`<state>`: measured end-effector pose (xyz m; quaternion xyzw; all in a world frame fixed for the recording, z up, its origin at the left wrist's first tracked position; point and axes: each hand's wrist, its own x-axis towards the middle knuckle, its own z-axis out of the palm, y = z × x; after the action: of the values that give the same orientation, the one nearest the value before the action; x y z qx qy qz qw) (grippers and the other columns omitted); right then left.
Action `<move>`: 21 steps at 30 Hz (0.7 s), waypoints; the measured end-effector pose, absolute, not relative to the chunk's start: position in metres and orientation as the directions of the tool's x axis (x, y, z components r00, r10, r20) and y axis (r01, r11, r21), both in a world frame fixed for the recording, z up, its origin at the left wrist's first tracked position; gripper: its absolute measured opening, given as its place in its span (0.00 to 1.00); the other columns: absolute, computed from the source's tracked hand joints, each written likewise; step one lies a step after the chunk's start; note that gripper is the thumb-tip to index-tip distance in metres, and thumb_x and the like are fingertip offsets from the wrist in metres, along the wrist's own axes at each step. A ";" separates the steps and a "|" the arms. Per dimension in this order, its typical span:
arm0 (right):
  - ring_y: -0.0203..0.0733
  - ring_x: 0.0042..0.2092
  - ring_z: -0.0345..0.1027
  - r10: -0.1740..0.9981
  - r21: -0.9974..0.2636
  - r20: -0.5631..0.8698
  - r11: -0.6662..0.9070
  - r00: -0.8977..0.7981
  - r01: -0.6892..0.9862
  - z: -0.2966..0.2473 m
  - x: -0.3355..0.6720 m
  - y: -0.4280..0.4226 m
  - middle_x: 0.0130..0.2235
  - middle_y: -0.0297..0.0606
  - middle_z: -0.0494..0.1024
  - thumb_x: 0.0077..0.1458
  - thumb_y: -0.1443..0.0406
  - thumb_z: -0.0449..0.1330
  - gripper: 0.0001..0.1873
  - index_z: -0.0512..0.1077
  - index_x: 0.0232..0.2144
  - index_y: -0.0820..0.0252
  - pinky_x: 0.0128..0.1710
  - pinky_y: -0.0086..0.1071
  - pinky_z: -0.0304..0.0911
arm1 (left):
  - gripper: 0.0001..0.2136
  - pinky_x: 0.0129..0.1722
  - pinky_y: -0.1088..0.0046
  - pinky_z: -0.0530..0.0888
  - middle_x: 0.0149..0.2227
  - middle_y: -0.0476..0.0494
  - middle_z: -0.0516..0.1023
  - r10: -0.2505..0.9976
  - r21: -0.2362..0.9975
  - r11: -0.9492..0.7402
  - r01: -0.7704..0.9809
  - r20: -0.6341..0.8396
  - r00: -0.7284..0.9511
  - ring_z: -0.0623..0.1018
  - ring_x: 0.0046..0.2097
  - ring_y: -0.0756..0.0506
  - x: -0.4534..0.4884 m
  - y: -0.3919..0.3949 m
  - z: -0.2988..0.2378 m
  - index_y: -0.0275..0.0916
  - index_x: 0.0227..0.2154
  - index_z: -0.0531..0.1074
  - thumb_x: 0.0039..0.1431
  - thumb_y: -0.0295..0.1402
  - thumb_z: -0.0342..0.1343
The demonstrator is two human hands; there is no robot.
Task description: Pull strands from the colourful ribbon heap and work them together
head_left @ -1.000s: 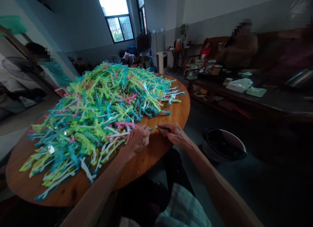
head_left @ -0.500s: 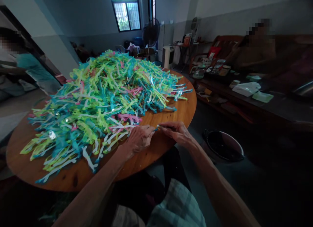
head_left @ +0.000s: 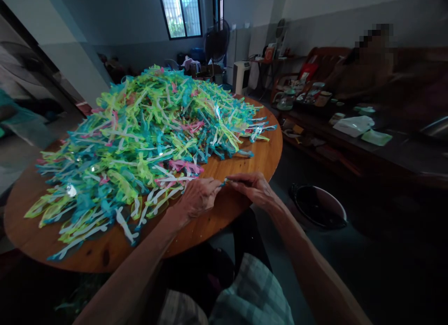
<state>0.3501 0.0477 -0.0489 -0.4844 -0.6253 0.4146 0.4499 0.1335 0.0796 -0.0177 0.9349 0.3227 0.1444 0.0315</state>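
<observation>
At the front edge of the round wooden table point(head_left: 220, 222), my two hands almost meet at the fingertips. My left hand point(head_left: 200, 194) is closed on a small blue plastic piece point(head_left: 223, 183), most of it hidden by the fingers. Pinched at the other side of that piece, which shows a pale tip, is my right hand point(head_left: 252, 187). Left of and beyond the hands rises a big heap of thin plastic pieces point(head_left: 154, 129), yellow-green, blue, pink and white, some looking like spectacle frames. White strips from the heap lie close to my left wrist.
A dark round bin point(head_left: 318, 206) stands on the floor to the right. Behind it runs a low dark table point(head_left: 402, 152) with a glass pot point(head_left: 285, 100) and a white plastic bag point(head_left: 353, 125). A person point(head_left: 367, 73) sits beyond it. Another person's teal sleeve point(head_left: 10, 108) shows at far left.
My hands keep nearly the same pose around the small piece. The view has shifted slightly. The person at the left has moved further out of the picture.
</observation>
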 end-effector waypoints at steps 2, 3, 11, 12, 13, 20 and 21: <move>0.42 0.34 0.71 0.978 -0.946 0.166 0.195 -0.128 0.260 -0.049 0.351 0.048 0.34 0.39 0.82 0.56 0.55 0.63 0.20 0.82 0.45 0.60 0.32 0.32 0.62 | 0.10 0.34 0.70 0.64 0.31 0.44 0.76 0.603 0.147 -0.797 0.586 0.261 0.754 0.75 0.35 0.46 0.133 0.081 -0.019 0.36 0.36 0.74 0.68 0.28 0.48; 0.43 0.35 0.72 0.977 -0.942 0.169 0.199 -0.130 0.269 -0.049 0.351 0.048 0.35 0.39 0.82 0.56 0.56 0.63 0.19 0.82 0.45 0.60 0.34 0.33 0.64 | 0.10 0.33 0.71 0.64 0.31 0.45 0.76 0.597 0.143 -0.801 0.582 0.269 0.756 0.75 0.34 0.46 0.132 0.081 -0.020 0.36 0.36 0.74 0.68 0.28 0.48; 0.47 0.43 0.77 0.966 -0.949 0.152 0.202 -0.210 0.240 -0.041 0.350 0.046 0.41 0.41 0.84 0.53 0.60 0.64 0.14 0.82 0.41 0.58 0.45 0.39 0.69 | 0.11 0.31 0.69 0.63 0.29 0.46 0.74 0.563 0.134 -0.826 0.547 0.228 0.794 0.72 0.31 0.46 0.128 0.083 -0.023 0.37 0.31 0.72 0.66 0.26 0.46; 0.47 0.43 0.77 0.967 -0.952 0.138 0.189 -0.216 0.242 -0.041 0.349 0.045 0.42 0.41 0.84 0.53 0.61 0.64 0.14 0.82 0.41 0.58 0.45 0.39 0.70 | 0.11 0.31 0.69 0.63 0.29 0.46 0.74 0.558 0.137 -0.830 0.541 0.220 0.800 0.72 0.31 0.46 0.127 0.083 -0.023 0.37 0.31 0.72 0.66 0.25 0.46; 0.47 0.43 0.77 0.968 -0.953 0.131 0.183 -0.216 0.243 -0.040 0.348 0.045 0.42 0.41 0.84 0.54 0.61 0.64 0.14 0.82 0.41 0.58 0.44 0.39 0.70 | 0.11 0.31 0.69 0.63 0.29 0.46 0.74 0.550 0.143 -0.835 0.531 0.219 0.806 0.73 0.31 0.46 0.127 0.084 -0.023 0.37 0.31 0.72 0.65 0.26 0.45; 0.50 0.42 0.78 0.933 -0.900 0.194 0.292 -0.303 0.323 -0.025 0.351 0.027 0.41 0.43 0.84 0.56 0.60 0.62 0.13 0.82 0.41 0.56 0.43 0.42 0.72 | 0.11 0.32 0.70 0.66 0.31 0.45 0.77 0.541 0.205 -0.837 0.507 0.178 0.822 0.75 0.33 0.47 0.125 0.080 -0.018 0.36 0.34 0.74 0.63 0.24 0.46; 0.51 0.41 0.78 0.927 -0.877 0.229 0.329 -0.296 0.350 -0.024 0.352 0.019 0.41 0.44 0.84 0.57 0.59 0.62 0.12 0.83 0.40 0.54 0.43 0.43 0.72 | 0.11 0.32 0.70 0.66 0.32 0.45 0.78 0.551 0.196 -0.830 0.521 0.150 0.821 0.76 0.33 0.47 0.127 0.073 -0.012 0.37 0.34 0.75 0.62 0.23 0.47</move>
<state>0.3516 0.0195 -0.0242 -0.4466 -0.7153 0.3690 0.3908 0.1274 0.0725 -0.0125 0.9514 0.2817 0.1005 0.0735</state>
